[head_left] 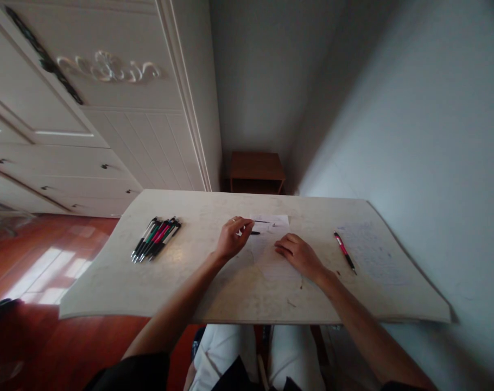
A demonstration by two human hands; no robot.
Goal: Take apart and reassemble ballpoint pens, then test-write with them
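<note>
My left hand [234, 238] is closed in a pinch over the paper, thumb against fingers. A thin dark rod [262, 221], like a pen refill, sticks out to the right from its fingertips. Just below those fingertips is a short black piece [255, 233], perhaps a pen part; its left end is hidden by the hand. My right hand [299, 254] rests low over the sheet with its fingers bent together; whatever they hold, if anything, is too small to make out. Beneath both hands lies a white sheet of paper [267, 263]. A small dark bit [273, 225] sits near its top.
Several pens [155, 239] with black, green and red barrels lie bunched on the table's left. A red and black pen [344, 252] lies at right beside a written sheet [375, 252]. The pale table [206, 206] stands near a white cabinet [149, 130] and a wall [426, 146].
</note>
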